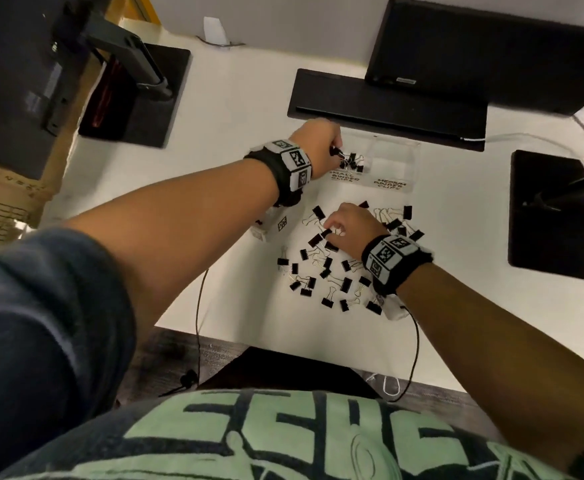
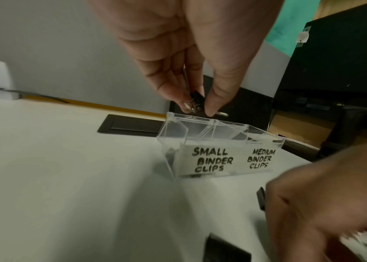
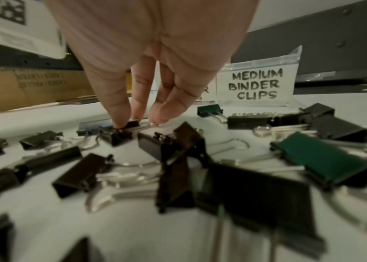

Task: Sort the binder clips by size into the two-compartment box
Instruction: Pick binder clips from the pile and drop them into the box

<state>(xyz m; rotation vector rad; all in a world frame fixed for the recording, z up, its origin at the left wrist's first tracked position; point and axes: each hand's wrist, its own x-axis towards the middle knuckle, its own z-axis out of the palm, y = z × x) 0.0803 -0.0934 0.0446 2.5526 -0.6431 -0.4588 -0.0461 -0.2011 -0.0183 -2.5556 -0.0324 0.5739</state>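
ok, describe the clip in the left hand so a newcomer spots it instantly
Find the clear box labelled SMALL and MEDIUM at the far side of the white desk. Directly above its SMALL side, the left hand pinches a small black clip. It is the only clip off the desk.

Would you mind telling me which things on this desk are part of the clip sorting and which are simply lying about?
Part of the job:
- two-compartment box, labelled small and medium
- small clip pinched by the left hand above the box
- loose clips on the desk
- right hand, fingers on one clip

Lying about:
- monitor bases
- cardboard box
- cables
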